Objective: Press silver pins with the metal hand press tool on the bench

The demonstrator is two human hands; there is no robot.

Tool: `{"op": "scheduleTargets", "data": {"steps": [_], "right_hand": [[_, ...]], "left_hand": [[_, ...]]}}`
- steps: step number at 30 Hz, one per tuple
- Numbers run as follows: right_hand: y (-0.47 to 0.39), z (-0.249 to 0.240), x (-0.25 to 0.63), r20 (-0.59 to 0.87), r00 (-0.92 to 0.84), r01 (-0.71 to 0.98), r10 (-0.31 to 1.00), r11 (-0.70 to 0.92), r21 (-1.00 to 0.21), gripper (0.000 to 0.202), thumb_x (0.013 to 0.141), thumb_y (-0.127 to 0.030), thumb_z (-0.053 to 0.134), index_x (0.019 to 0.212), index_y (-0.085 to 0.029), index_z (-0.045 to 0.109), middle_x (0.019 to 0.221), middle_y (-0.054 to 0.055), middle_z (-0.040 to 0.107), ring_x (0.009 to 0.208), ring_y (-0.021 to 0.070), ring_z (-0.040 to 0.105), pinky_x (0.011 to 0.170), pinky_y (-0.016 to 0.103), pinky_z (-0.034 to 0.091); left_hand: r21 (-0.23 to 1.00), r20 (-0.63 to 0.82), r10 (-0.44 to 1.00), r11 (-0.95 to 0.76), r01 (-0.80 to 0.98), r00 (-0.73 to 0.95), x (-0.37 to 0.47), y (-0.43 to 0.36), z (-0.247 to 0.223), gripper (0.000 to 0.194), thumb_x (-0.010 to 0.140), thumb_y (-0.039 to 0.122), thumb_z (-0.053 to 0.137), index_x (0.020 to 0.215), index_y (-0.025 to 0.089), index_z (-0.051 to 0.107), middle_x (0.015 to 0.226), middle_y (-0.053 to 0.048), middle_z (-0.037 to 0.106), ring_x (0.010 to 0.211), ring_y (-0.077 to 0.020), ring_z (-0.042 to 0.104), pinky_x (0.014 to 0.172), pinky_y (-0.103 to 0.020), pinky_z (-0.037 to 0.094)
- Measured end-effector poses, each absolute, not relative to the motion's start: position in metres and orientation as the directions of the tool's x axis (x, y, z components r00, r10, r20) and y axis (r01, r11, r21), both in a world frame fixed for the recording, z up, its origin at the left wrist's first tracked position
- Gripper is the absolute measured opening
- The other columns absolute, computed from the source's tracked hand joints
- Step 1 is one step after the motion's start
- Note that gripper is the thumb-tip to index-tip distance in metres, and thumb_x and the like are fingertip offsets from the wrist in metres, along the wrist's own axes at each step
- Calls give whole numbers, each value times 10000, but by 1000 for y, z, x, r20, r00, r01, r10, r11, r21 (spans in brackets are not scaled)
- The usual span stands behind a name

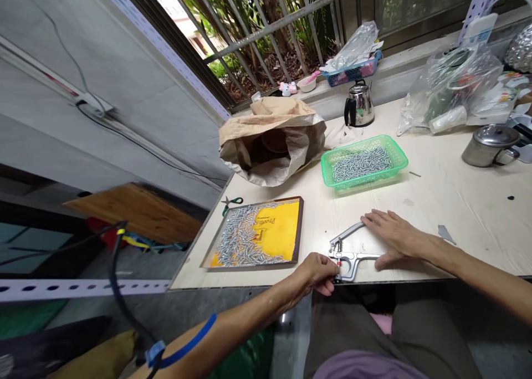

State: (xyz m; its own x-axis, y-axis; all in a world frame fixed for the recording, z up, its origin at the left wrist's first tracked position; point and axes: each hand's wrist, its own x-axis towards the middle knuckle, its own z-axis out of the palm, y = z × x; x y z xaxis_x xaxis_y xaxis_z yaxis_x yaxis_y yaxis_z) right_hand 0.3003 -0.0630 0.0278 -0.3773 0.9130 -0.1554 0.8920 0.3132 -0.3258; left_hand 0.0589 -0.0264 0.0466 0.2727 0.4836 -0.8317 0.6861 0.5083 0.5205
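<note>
A pair of silver hand-press pliers (353, 260) with a coil spring lies at the table's front edge, its two handles spread wide apart. My right hand (393, 237) spans the handle ends, fingers stretched over the upper handle and thumb at the lower one. At the jaw end, my left hand (320, 273) is closed in a pinch beside a small red part; what is between the fingertips is hidden. Left of the pliers is a shallow tray (296, 229) with a yellow bottom, partly covered by many small silvery metal pieces. A green plastic basket (330, 174) behind holds more such pieces.
An open brown paper bag (270, 113) stands behind the tray. Green-handled scissors (233, 201) lie at the left table edge. A steel kettle (361, 105), a lidded metal mug (486, 146) and a clear plastic bag (453, 85) stand farther back. A blue band and black cable (118, 279) run by my left arm.
</note>
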Motion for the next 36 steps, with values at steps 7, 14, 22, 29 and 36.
{"op": "scheduleTargets", "data": {"steps": [7, 14, 22, 29, 36], "right_hand": [[-67, 41, 297, -71, -365, 890, 928, 326, -319, 777, 563, -468, 776, 1221, -154, 507, 1166, 149, 541, 1095, 316, 484, 897, 432, 417], [-75, 50, 288, -31, -307, 920, 951, 288, -266, 480, 629, -361, 762, 1033, -190, 567, 1043, 99, 581, 955, 274, 521, 771, 381, 415], [-81, 51, 283, -21, -274, 925, 962, 257, -280, 368, 669, -305, 758, 959, -172, 575, 960, 74, 594, 895, 240, 528, 750, 353, 379], [-83, 52, 281, -78, -258, 930, 963, 226, -290, 437, 659, -281, 759, 1032, -151, 573, 992, 87, 590, 931, 249, 523, 784, 363, 394], [-85, 48, 288, -140, -238, 940, 961, 192, -283, 533, 619, -293, 774, 1083, -142, 561, 1048, 119, 579, 938, 274, 523, 757, 369, 421]], "left_hand": [[511, -837, 481, 521, 684, 259, 59, -27, 46, 271, 674, 322, 725, 607, 135, 541, 374, 39, 517, 340, -97, 517, 392, -180, 433], [496, -845, 478, 531, 687, 240, 63, -27, 48, 313, 667, 347, 742, 586, 133, 529, 380, 27, 519, 360, -95, 520, 416, -185, 444], [478, -599, 746, 40, 878, 292, 62, -32, 62, 241, 789, 280, 593, 595, 138, 573, 555, 1, 578, 526, -129, 571, 552, -251, 459], [328, -93, 578, -751, 573, 811, 104, -26, 51, 510, 721, 339, 728, 1169, 204, 526, 1146, -73, 587, 1056, -242, 513, 893, -372, 458], [260, -174, 403, -861, 436, 899, 121, -8, 48, 592, 705, 443, 731, 1144, 121, 498, 1066, -125, 565, 986, -271, 508, 850, -406, 459]]}}
